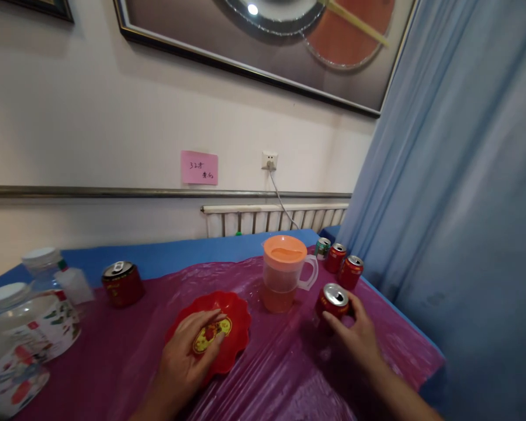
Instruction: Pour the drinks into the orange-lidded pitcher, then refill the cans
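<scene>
My right hand is wrapped around a red drink can with an opened silver top, at the right of the table. Over a red scalloped plate hovers or rests my left hand, its thumb and fingers apart and nothing between them. Whether it touches the plate I cannot tell. The plate has a yellow printed oval in its middle. Between the plate and the held can stands a clear plastic pitcher with an orange lid, some liquid inside and its handle to the right.
Behind the held can stand two red cans and a green can. To the left are another red can and several clear jars with white lids. Purple plastic sheeting covers the blue table. A blue curtain hangs along the right edge.
</scene>
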The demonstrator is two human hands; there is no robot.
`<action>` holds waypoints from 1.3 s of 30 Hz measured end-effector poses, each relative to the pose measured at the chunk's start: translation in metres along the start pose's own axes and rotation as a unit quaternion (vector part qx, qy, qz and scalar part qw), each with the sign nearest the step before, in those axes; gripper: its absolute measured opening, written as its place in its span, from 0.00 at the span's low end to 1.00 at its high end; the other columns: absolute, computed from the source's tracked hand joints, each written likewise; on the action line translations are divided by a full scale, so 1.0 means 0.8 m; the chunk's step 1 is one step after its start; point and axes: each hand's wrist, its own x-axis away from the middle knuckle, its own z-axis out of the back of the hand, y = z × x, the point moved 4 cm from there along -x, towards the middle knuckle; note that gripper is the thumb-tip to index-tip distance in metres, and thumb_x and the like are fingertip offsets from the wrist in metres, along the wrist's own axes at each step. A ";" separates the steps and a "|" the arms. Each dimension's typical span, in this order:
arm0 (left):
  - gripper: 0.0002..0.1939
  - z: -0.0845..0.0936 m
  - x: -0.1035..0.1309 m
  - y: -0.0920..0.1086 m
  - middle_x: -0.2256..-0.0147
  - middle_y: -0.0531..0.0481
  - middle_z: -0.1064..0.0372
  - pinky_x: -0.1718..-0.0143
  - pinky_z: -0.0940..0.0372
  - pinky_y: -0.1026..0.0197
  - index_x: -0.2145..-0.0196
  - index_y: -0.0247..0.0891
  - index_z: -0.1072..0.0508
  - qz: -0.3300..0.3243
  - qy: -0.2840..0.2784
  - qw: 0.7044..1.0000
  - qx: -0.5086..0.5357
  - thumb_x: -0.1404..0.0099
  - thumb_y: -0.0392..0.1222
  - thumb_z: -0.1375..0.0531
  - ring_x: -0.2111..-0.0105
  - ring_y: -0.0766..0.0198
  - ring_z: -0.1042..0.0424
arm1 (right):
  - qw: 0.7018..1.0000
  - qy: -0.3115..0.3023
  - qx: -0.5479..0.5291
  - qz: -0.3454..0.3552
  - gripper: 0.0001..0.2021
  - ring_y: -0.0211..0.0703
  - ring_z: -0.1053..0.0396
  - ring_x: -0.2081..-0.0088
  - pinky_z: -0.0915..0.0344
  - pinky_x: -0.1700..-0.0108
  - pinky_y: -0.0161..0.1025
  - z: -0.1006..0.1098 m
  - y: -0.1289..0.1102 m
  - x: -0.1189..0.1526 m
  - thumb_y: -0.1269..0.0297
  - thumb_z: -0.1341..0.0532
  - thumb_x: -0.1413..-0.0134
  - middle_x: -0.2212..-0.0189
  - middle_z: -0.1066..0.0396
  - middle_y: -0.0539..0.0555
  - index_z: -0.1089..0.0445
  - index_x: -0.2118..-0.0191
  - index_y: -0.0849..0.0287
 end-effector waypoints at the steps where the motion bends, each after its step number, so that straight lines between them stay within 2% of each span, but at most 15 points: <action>1: 0.16 0.001 -0.002 0.001 0.56 0.49 0.19 0.51 0.24 0.53 0.49 0.46 0.25 0.001 0.005 1.000 -0.003 0.33 0.52 0.38 0.56 0.55 0.19 | 1.000 0.025 0.009 -0.010 0.36 0.58 0.26 0.50 0.31 0.47 0.52 0.013 0.012 -0.012 0.44 0.28 0.57 0.49 0.24 0.61 0.30 0.45 0.59; 6: 0.15 0.002 -0.005 -0.001 0.58 0.50 0.18 0.52 0.24 0.56 0.51 0.45 0.23 0.027 0.007 1.000 0.003 0.32 0.52 0.38 0.58 0.56 0.19 | 0.990 0.110 0.069 -0.052 0.43 0.55 0.26 0.57 0.30 0.53 0.48 0.066 0.070 -0.067 0.37 0.30 0.62 0.52 0.23 0.61 0.31 0.43 0.61; 10: 0.16 0.002 -0.004 -0.006 0.60 0.50 0.18 0.54 0.23 0.58 0.52 0.45 0.23 0.057 0.011 0.998 0.006 0.32 0.54 0.38 0.60 0.57 0.18 | 0.982 0.140 0.102 -0.077 0.44 0.56 0.26 0.57 0.31 0.52 0.50 0.087 0.100 -0.092 0.36 0.30 0.63 0.54 0.23 0.63 0.31 0.43 0.63; 18: 0.15 0.003 -0.003 -0.015 0.60 0.51 0.17 0.54 0.23 0.58 0.54 0.46 0.22 0.075 0.020 0.997 -0.012 0.32 0.56 0.40 0.60 0.57 0.18 | 0.973 0.153 0.143 -0.102 0.47 0.63 0.26 0.53 0.32 0.50 0.54 0.091 0.129 -0.113 0.33 0.33 0.64 0.53 0.24 0.68 0.30 0.43 0.66; 24: 0.16 0.005 -0.007 -0.010 0.62 0.50 0.17 0.55 0.22 0.58 0.55 0.45 0.22 0.077 0.019 0.997 -0.008 0.32 0.56 0.40 0.62 0.57 0.18 | 0.971 0.146 0.162 -0.095 0.48 0.63 0.26 0.52 0.32 0.49 0.53 0.093 0.135 -0.116 0.31 0.35 0.63 0.51 0.25 0.68 0.32 0.42 0.65; 30: 0.16 0.006 -0.011 -0.004 0.62 0.50 0.17 0.57 0.22 0.57 0.56 0.45 0.21 0.084 0.020 0.996 0.007 0.32 0.56 0.40 0.63 0.57 0.17 | 0.968 0.139 0.187 -0.098 0.53 0.66 0.26 0.52 0.31 0.49 0.55 0.096 0.144 -0.116 0.31 0.32 0.70 0.50 0.26 0.73 0.36 0.43 0.68; 34: 0.15 0.005 -0.007 -0.007 0.62 0.49 0.17 0.57 0.22 0.57 0.56 0.44 0.21 0.083 0.025 0.996 0.009 0.33 0.53 0.39 0.63 0.57 0.17 | 0.966 0.124 0.201 -0.105 0.50 0.67 0.26 0.54 0.30 0.52 0.56 0.098 0.151 -0.118 0.32 0.31 0.72 0.53 0.25 0.71 0.34 0.47 0.65; 39: 0.13 0.002 0.001 -0.010 0.61 0.48 0.17 0.55 0.23 0.57 0.55 0.43 0.21 0.093 0.024 0.995 0.020 0.32 0.49 0.39 0.61 0.57 0.18 | 0.967 0.099 0.208 -0.108 0.44 0.66 0.25 0.57 0.31 0.53 0.57 0.104 0.155 -0.117 0.32 0.34 0.69 0.57 0.24 0.68 0.32 0.50 0.62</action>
